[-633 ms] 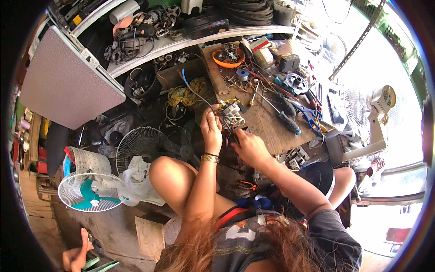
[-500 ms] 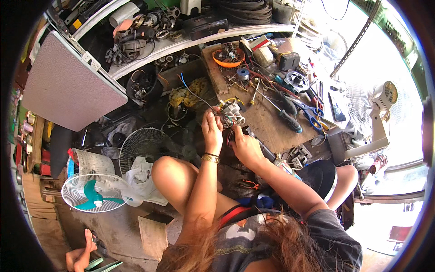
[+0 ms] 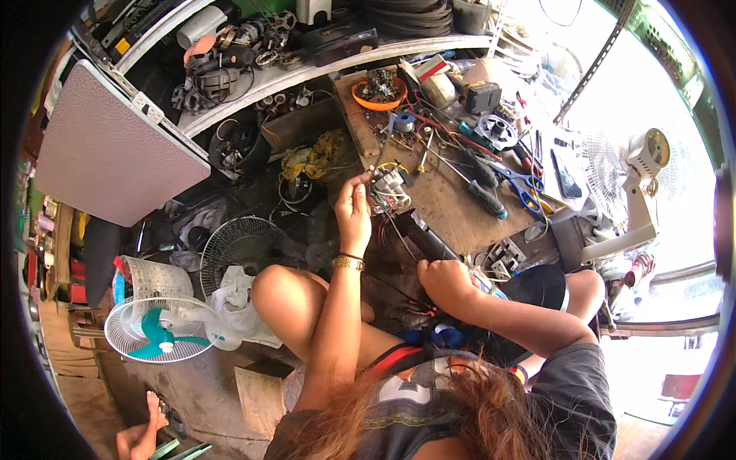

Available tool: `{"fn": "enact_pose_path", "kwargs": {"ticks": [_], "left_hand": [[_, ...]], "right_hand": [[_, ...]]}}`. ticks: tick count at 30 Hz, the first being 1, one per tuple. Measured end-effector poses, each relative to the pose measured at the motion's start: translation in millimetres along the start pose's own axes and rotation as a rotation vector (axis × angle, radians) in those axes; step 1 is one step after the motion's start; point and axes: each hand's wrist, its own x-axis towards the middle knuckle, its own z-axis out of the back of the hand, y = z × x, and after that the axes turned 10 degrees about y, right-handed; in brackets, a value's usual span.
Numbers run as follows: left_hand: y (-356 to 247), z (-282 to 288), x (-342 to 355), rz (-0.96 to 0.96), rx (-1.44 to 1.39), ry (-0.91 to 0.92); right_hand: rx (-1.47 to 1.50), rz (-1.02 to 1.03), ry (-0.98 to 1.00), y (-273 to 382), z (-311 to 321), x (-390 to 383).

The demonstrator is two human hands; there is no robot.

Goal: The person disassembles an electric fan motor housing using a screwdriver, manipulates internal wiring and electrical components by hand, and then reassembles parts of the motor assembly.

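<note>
A small metal electric motor [image 3: 392, 188] with yellow and coloured wires stands at the near left edge of the wooden work board. My left hand [image 3: 355, 213] is at its left side, fingers closed on it, though the exact grip is partly hidden. From the motor a thin grey cable [image 3: 400, 236] runs taut toward me. My right hand [image 3: 447, 285] is a closed fist around this cable, well below the motor. Beside the cable lies a black cylindrical tool [image 3: 432, 238]. Orange-handled pliers [image 3: 422, 310] lie beneath my right hand.
On the board [image 3: 452, 218] lie screwdrivers [image 3: 484, 198], blue scissors [image 3: 527, 192], a solder spool [image 3: 402, 123] and an orange bowl [image 3: 381, 92] of small parts. A white fan [image 3: 644, 176] stands at right; a teal-bladed fan [image 3: 162, 330] is at left. Another person's foot [image 3: 156, 410] shows lower left.
My right hand has moved from beside the motor down and to the right, drawing the grey cable out. The cable's blue-tipped end no longer shows at the upper left.
</note>
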Motion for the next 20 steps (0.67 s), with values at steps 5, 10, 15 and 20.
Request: {"fn": "enact_pose_path", "kwargs": {"ticks": [5,10,15,20], "left_hand": [[-8,-7,-1,-0.051,0.173,0.101],[0,-5,-1,-0.099,0.287,0.074],[8,-3,-2,-0.157,0.372,0.016],[9,-1,2,-0.1,0.094,0.113]], "right_hand": [[-0.061,0.026,0.065,-2,-11,12],[-0.192,0.104,0.001,19,-19,15],[-0.078,0.178,0.087,15,-9,21],[0.408,0.222,0.179,-73,50,15]]}}
